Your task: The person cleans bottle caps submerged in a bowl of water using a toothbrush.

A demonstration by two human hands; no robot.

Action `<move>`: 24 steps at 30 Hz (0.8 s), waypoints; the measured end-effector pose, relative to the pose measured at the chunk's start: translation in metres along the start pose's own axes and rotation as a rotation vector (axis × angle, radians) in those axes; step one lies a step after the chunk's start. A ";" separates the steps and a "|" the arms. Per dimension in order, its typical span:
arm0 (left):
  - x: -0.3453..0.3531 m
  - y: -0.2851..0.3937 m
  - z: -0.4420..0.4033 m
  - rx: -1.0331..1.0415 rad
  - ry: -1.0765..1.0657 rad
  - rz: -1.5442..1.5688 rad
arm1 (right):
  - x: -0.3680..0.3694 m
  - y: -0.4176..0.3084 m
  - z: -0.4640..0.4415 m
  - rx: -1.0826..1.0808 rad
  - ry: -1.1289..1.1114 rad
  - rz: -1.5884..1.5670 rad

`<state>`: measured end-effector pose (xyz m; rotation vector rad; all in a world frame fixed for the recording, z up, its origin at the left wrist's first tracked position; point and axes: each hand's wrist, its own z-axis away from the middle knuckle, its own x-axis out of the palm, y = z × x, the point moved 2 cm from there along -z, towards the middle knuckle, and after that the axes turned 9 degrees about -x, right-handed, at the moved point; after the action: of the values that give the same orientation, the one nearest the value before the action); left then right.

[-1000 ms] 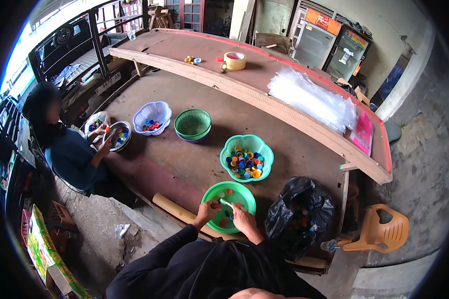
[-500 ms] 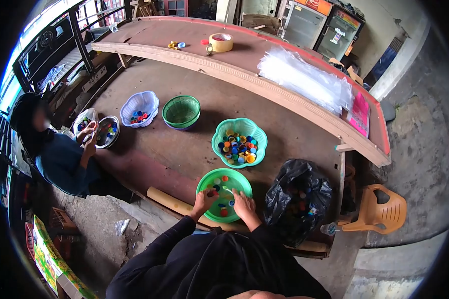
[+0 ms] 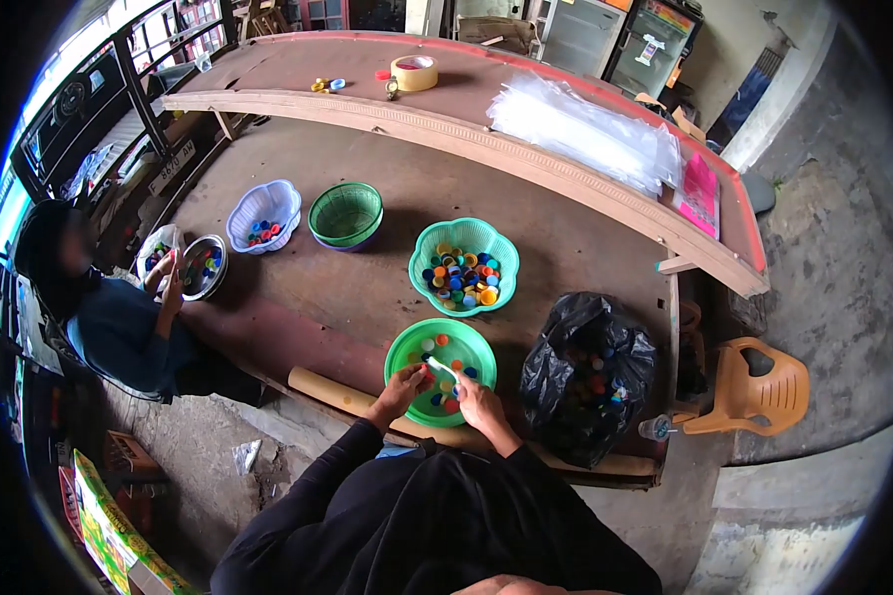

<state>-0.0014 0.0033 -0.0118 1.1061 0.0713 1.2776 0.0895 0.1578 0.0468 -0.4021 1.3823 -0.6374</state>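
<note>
Over the left side of a green basin (image 3: 394, 351), my left hand (image 3: 403, 388) is closed on a small red cap. My right hand (image 3: 478, 400), over the basin's right side, grips a white-green brush-like tool (image 3: 444, 368) whose tip points toward the left hand. Loose caps in several colours lie in the basin below both hands. Just behind it stands a scalloped green basket (image 3: 507, 260) with many mixed caps (image 3: 460, 278). To the right is a black plastic bag (image 3: 546, 369), open at the top, with more caps inside.
At the left a person (image 3: 119, 327) handles something beside a metal bowl (image 3: 224, 268). A lilac basket (image 3: 290, 198) and stacked green baskets (image 3: 345, 213) stand farther back. The raised shelf holds tape (image 3: 414, 72) and clear plastic bags (image 3: 585, 134). An orange chair (image 3: 754, 387) is at the right.
The camera view has shifted, moving the table's contents left and up in the picture. Both hands stay over the basin, and the tool now shows more clearly between them.
</note>
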 end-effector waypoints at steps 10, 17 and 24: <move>-0.001 0.019 0.018 -0.007 0.013 -0.024 | -0.006 -0.021 0.007 -0.066 -0.019 0.057; -0.012 0.007 0.011 0.037 0.101 -0.130 | -0.004 -0.023 0.010 -0.266 0.083 0.050; -0.008 0.012 0.011 0.126 0.064 -0.161 | -0.004 -0.016 0.007 -0.121 0.064 0.091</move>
<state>-0.0064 -0.0108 -0.0020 1.1429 0.2863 1.1759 0.0932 0.1475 0.0605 -0.4160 1.4961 -0.4972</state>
